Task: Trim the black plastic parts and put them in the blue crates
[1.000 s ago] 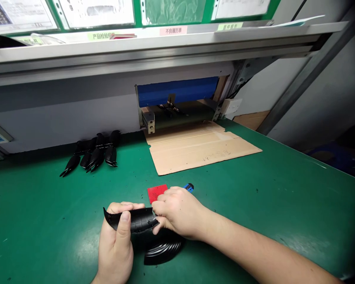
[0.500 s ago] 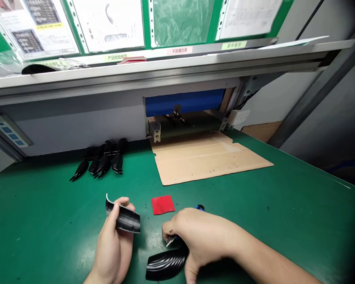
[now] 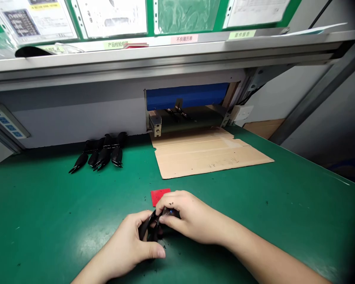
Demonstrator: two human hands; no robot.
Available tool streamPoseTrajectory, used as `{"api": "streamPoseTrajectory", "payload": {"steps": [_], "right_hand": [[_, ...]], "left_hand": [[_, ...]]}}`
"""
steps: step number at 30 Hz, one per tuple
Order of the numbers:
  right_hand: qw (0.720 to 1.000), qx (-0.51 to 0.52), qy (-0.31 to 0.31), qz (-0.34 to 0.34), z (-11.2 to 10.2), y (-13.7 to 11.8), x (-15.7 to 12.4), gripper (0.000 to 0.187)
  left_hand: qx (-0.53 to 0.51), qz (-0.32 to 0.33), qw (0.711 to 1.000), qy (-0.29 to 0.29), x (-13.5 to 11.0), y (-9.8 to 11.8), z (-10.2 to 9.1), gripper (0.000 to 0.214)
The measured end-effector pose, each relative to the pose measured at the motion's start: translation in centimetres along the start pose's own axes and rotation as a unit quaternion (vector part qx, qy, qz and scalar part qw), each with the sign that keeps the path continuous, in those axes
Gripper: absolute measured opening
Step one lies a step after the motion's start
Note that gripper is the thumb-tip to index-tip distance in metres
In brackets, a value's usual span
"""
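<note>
My left hand (image 3: 130,246) is closed around a black ribbed plastic part (image 3: 149,230), held low over the green table mat (image 3: 47,221). My right hand (image 3: 185,217) is pinched shut against the top of that part, gripping a small blade tool whose tip barely shows at the fingertips. A red square card (image 3: 157,195) lies on the mat just behind my right hand's knuckles. Most of the black part is hidden by both hands.
Several black ribbed parts (image 3: 102,156) lie in a pile at the back left. A flat cardboard sheet (image 3: 207,152) lies before a wall opening with a blue panel (image 3: 186,96). A shelf with papers runs overhead.
My left hand has come down and rightward with its black part. My right hand has lifted off the part lying on the mat and met the left hand. That lying part is out of sight.
</note>
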State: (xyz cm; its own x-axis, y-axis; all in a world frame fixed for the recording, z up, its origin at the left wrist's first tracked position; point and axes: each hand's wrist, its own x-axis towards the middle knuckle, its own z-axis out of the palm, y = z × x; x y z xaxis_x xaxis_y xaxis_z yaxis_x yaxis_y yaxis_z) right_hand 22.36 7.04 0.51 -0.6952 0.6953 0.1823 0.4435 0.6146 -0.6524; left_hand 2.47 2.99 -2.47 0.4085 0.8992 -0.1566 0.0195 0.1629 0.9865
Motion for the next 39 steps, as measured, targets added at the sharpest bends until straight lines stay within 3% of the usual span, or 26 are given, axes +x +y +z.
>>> {"api": "streamPoseTrajectory", "payload": {"steps": [2, 4, 7, 9, 13, 23, 31, 39], "right_hand": [[0.997, 0.013, 0.075, 0.002, 0.5, 0.1, 0.1, 0.016], [0.992, 0.006, 0.127, -0.005, 1.0, 0.2, 0.1, 0.034], [0.990, -0.049, 0.129, -0.024, 1.6, 0.3, 0.1, 0.062], [0.986, -0.093, 0.132, -0.033, 2.0, 0.3, 0.2, 0.067], [0.975, -0.151, 0.160, -0.044, 2.6, 0.5, 0.4, 0.068], [0.957, -0.246, 0.146, -0.055, 2.1, 1.2, 0.7, 0.083], [0.940, -0.288, 0.156, -0.094, 2.3, 1.5, 0.7, 0.070], [0.950, -0.254, 0.152, -0.102, 2.6, 1.6, 0.6, 0.063]], "left_hand": [[-0.016, 0.031, 0.999, 0.026, 0.1, -0.2, -0.1, 0.033], [-0.090, 0.048, 0.991, 0.084, 0.2, -0.5, -0.3, 0.039], [-0.252, 0.045, 0.950, 0.179, 0.0, -0.6, -0.6, 0.047], [-0.315, 0.057, 0.926, 0.198, -0.3, -0.5, -0.5, 0.046], [-0.354, 0.077, 0.913, 0.188, -0.4, -0.6, -0.1, 0.042], [-0.324, 0.089, 0.922, 0.195, -0.6, -1.4, -0.2, 0.045], [-0.306, 0.095, 0.927, 0.193, -0.8, -1.6, -0.4, 0.045], [-0.287, 0.109, 0.936, 0.171, -0.9, -1.9, -1.1, 0.044]]}}
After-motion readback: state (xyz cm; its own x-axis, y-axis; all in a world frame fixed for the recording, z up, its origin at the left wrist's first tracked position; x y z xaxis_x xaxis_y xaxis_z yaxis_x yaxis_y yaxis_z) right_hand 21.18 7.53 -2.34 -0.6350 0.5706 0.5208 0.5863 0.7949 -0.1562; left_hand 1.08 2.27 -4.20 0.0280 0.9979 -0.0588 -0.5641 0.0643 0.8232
